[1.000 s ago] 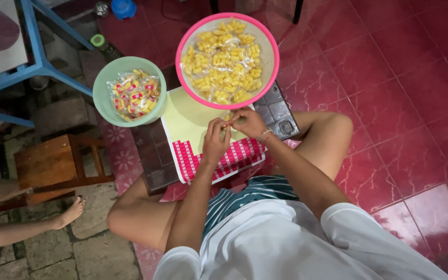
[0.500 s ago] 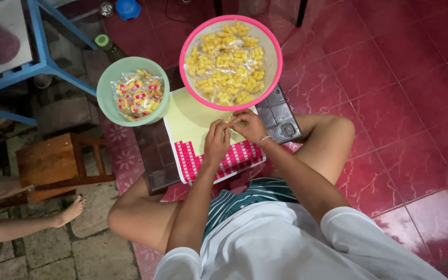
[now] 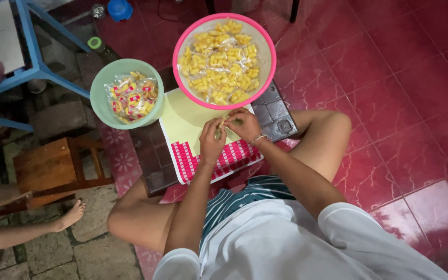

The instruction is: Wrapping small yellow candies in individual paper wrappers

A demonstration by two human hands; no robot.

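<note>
My left hand [image 3: 212, 141] and my right hand [image 3: 242, 124] meet over a pale yellow sheet [image 3: 185, 120] with rows of small red-and-white stickers [image 3: 219, 158] along its near edge. Both hands pinch one small yellow wrapped snack packet [image 3: 223, 123] between the fingertips. Just beyond them stands a pink-rimmed basin [image 3: 224, 60] full of the same yellow packets. A green bowl [image 3: 126, 100] to the left holds packets with red labels on them. The sheet rests on a dark tiled block [image 3: 276, 111] between my knees.
A low wooden stool [image 3: 53, 168] stands at left on the stone paving, with another person's bare foot [image 3: 68, 217] beside it. A blue table frame [image 3: 32, 52] is at top left, a blue cup [image 3: 119, 9] beyond it. Red glossy floor tiles [image 3: 400, 93] spread to the right.
The hands have stayed together over the sheet, working the small packet with slight finger shifts. The view has drifted a little; bowls and sheet have not moved.
</note>
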